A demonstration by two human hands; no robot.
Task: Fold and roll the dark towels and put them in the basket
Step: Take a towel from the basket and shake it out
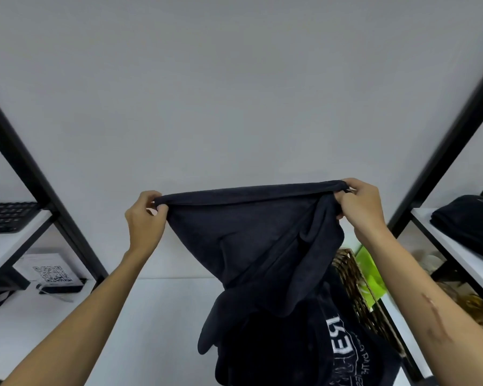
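A: What are the hands doing?

B: The left hand (145,215) is pinching one top corner of the towel (248,235), fingers and thumb curled tight on the hem. The right hand (360,207) is gripping the other corner the same way, with some extra cloth bunching under its fingers. Neither is holding anything else.

A: And the towel?

B: It is hanging in the air between them, top edge pulled nearly taut, the rest drooping to a twisted point near the middle. Its lower end is trailing onto a pile (304,349) of dark cloth with white print, near and right of centre on the table (151,316).

A: Which step would you call it?

B: I am reading it as the spreading-out before the first fold. Nothing is folded or rolled yet.

A: What is the next move asking for?

B: Probably shaking out the twist, then laying the towel flat on the bare table to the left of the pile, keeping both corners level.

A: Where is the basket?

B: The basket (352,280) is standing right of the pile, a green bag (371,277) just beside it. Farther right, a folded dark cloth (469,227) is lying on a shelf (457,252); far left, a keyboard (9,215) is sitting on another.
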